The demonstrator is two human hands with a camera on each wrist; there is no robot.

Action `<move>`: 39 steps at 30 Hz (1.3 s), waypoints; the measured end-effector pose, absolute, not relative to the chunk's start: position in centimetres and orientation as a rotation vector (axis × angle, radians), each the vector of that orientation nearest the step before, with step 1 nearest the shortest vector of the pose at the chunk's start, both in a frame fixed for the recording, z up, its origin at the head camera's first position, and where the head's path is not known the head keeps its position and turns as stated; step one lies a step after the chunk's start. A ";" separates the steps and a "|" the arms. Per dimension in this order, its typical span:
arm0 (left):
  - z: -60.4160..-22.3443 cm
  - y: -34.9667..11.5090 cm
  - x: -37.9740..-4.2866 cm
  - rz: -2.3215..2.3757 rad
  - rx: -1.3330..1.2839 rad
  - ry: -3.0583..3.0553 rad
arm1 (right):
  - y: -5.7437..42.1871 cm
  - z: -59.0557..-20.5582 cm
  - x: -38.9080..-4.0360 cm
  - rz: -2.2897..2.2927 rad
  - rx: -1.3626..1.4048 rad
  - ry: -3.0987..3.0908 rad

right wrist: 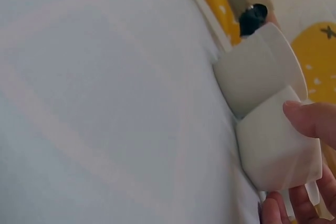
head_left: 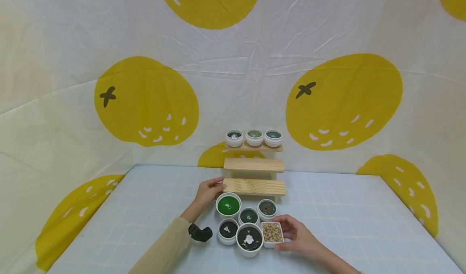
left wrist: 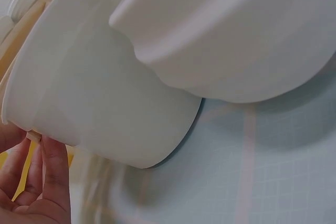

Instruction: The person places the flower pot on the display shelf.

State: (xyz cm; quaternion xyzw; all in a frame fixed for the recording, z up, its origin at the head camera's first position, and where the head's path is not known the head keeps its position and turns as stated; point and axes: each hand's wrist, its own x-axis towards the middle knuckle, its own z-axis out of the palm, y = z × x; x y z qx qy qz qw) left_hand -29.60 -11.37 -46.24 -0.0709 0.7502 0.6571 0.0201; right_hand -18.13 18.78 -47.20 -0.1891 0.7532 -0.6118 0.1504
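Observation:
My left hand (head_left: pixel 208 193) holds the left end of the lowest step of a three-step wooden stand (head_left: pixel 254 187). In the left wrist view its fingers (left wrist: pixel 55 169) reach the wood edge behind a large white cup (left wrist: pixel 105 87). My right hand (head_left: pixel 296 234) grips a small square white bowl (head_left: pixel 272 245) of chopped, nut-like bits. In the right wrist view the thumb (right wrist: pixel 310 119) presses one side of that bowl and fingers curl at the opposite side. Left of it stands a white cup with dark filling (head_left: pixel 249 238).
Three small white bowls (head_left: pixel 254 138) line the top step; the middle step (head_left: pixel 253 165) is bare wood. Before the stand are a green-filled cup (head_left: pixel 228 205) and small round bowls (head_left: pixel 249 216), (head_left: pixel 267 208), (head_left: pixel 228 229). A fruit-print cloth (head_left: pixel 247 84) hangs behind the table.

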 end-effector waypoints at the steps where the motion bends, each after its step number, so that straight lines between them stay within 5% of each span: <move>1: -46.2 -11.4 -29.6 2.038 -0.233 2.326 | 18.8 -47.2 -18.1 -1.751 -0.545 2.170; 39: -46.1 -11.3 -29.5 2.040 -0.251 2.334 | 19.8 -47.3 -17.5 -1.710 -0.540 2.212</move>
